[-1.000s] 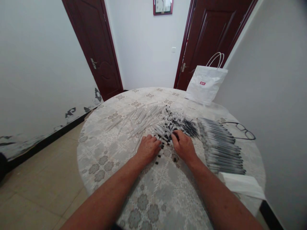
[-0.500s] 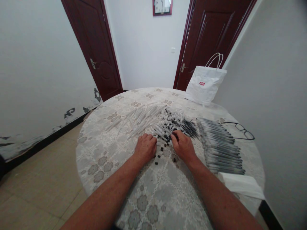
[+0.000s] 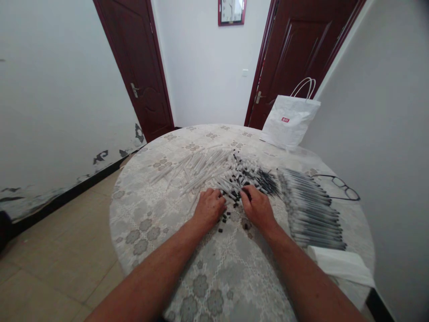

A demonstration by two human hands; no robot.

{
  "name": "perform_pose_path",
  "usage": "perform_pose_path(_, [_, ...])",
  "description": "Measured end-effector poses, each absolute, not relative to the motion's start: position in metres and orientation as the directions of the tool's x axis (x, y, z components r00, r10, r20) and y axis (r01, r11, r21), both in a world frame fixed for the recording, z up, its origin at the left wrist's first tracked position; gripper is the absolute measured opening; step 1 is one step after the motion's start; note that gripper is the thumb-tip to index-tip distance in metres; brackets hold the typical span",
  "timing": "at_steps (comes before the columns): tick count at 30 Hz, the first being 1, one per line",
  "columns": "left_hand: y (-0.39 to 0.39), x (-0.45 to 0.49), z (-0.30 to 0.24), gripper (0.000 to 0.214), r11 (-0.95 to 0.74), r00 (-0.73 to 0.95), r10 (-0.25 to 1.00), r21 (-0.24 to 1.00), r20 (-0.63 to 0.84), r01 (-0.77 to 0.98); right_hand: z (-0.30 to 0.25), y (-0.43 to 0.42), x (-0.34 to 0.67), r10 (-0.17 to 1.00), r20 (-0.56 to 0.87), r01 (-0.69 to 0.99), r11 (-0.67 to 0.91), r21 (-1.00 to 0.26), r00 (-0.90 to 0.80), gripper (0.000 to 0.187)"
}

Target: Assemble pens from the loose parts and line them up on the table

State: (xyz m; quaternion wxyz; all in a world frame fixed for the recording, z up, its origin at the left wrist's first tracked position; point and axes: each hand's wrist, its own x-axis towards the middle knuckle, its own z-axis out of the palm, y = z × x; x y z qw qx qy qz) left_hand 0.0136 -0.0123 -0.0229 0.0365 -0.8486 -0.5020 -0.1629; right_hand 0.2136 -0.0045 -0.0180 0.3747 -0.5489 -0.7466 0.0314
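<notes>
My left hand (image 3: 210, 206) rests on the tablecloth with its fingers curled together, beside small black caps (image 3: 224, 220). Whatever its fingertips may hold is hidden. Close by, my right hand (image 3: 258, 208) is closed, thumb against bent fingers, at the near edge of a heap of pen parts. What it grips is too small to tell. White plugs (image 3: 239, 167) and thin black refills (image 3: 266, 181) make up much of that heap. Clear pen barrels (image 3: 201, 167) lie loosely to its left. A row of pens (image 3: 311, 210) lies side by side on the right.
A patterned cloth covers the round table (image 3: 144, 259). Eyeglasses (image 3: 346, 190) lie beyond the pens, and a white paper bag (image 3: 291, 120) stands at the back right. Folded white material (image 3: 342, 266) sits at the right edge. Two dark red doors are behind.
My left hand has shifted slightly right and nearer my right hand, covering some of the black caps. The whole view has moved a little. My right hand stays at the heap.
</notes>
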Motion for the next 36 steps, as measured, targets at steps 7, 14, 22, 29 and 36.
perform_pose_path(7, [-0.007,0.006,-0.027,0.014,-0.524,0.384,0.825,0.304,0.415,0.796,-0.017,-0.005,0.213,0.823,0.556,0.776,0.427,-0.464,-0.12,0.022])
perform_pose_path(14, [0.008,-0.018,-0.018,0.025,-0.219,-0.086,0.967,0.958,0.238,0.183,-0.014,-0.009,0.212,0.795,0.599,0.739,0.46,-0.492,-0.096,0.022])
perform_pose_path(22, [0.012,-0.024,-0.01,0.033,-0.096,-0.139,0.99,0.828,0.021,-0.553,-0.015,-0.014,0.206,0.764,0.618,0.678,0.556,-0.481,-0.188,0.019])
perform_pose_path(29, [0.012,-0.025,-0.007,0.032,-0.141,-0.132,0.988,0.772,0.074,-0.62,-0.018,-0.016,0.203,0.751,0.619,0.673,0.582,-0.457,-0.23,0.019])
perform_pose_path(36, [0.01,-0.022,-0.004,0.031,-0.149,-0.136,0.987,0.77,0.081,-0.62,-0.017,-0.017,0.202,0.76,0.595,0.671,0.586,-0.454,-0.261,0.018])
